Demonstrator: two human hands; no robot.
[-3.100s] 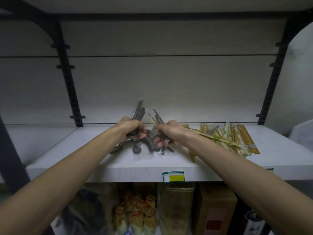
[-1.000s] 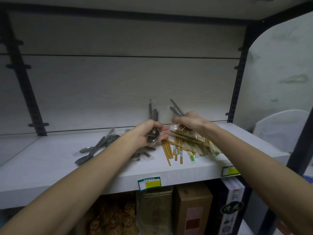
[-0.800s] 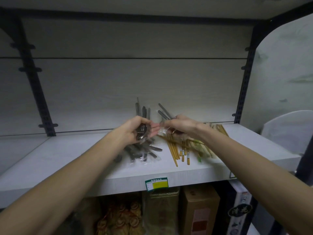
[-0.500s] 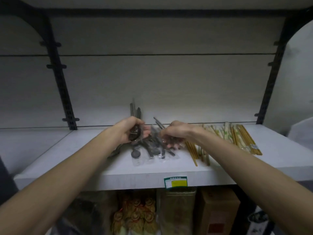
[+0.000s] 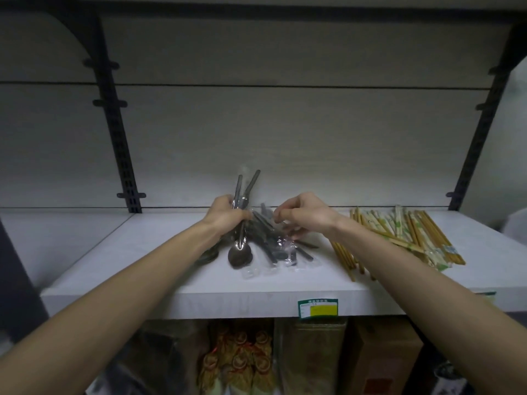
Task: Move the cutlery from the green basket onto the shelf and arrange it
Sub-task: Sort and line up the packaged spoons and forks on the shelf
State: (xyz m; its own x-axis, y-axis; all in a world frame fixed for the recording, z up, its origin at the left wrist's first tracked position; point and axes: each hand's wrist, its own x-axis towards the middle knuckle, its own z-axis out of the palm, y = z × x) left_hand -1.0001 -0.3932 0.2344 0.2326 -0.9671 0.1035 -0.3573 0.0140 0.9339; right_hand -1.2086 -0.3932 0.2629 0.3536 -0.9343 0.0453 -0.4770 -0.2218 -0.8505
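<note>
On the white shelf (image 5: 159,269) my left hand (image 5: 225,213) grips a bundle of metal spoons (image 5: 241,223), handles sticking up and bowls hanging down to the board. Right beside it lies a pile of plastic-wrapped cutlery (image 5: 276,246). My right hand (image 5: 305,213) hovers over that pile with curled fingers, its fingertips down at the wrappers; whether it pinches one is hidden. Bamboo chopsticks (image 5: 405,238) in paper sleeves lie spread to the right. The green basket is out of view.
A green and yellow price tag (image 5: 318,308) is stuck on the shelf's front edge. Black uprights (image 5: 114,115) stand at the back left and back right. Below the shelf are packaged goods (image 5: 236,363) and cardboard boxes (image 5: 382,363).
My right hand has let go of the cutlery it gripped and now sits curled above the wrapped pile. The left hand still holds its spoons upright. The view swung back from the right.
</note>
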